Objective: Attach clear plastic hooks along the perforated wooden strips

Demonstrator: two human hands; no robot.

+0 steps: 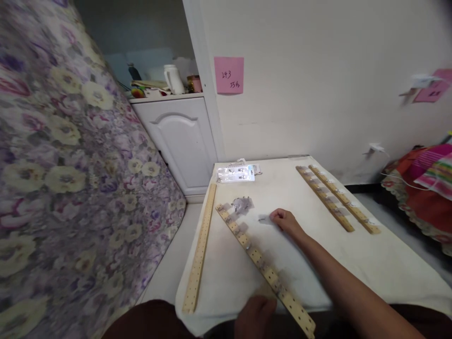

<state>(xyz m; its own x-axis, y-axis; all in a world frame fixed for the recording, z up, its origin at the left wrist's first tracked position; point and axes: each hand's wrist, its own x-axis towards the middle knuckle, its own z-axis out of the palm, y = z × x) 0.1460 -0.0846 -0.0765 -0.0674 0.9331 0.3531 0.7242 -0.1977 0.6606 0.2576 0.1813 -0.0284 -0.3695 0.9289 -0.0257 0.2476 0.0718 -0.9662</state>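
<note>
Head view: my right hand (pixel 284 220) curls beside a small dark piece (pixel 262 219) on the bench (pixel 226 273), grip impossible to tell, where a light, square pinch serves best.

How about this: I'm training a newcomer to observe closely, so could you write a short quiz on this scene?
1. Count: how many pale strips lie on the table to the right of the right hand?
2. True or false: the clear package lies farther back than the small heap.
3. Choose: which is closer to the near end of the slanting strip?
A) the left hand
B) the right hand

Key: 1. Two. 2. True. 3. A.
</note>
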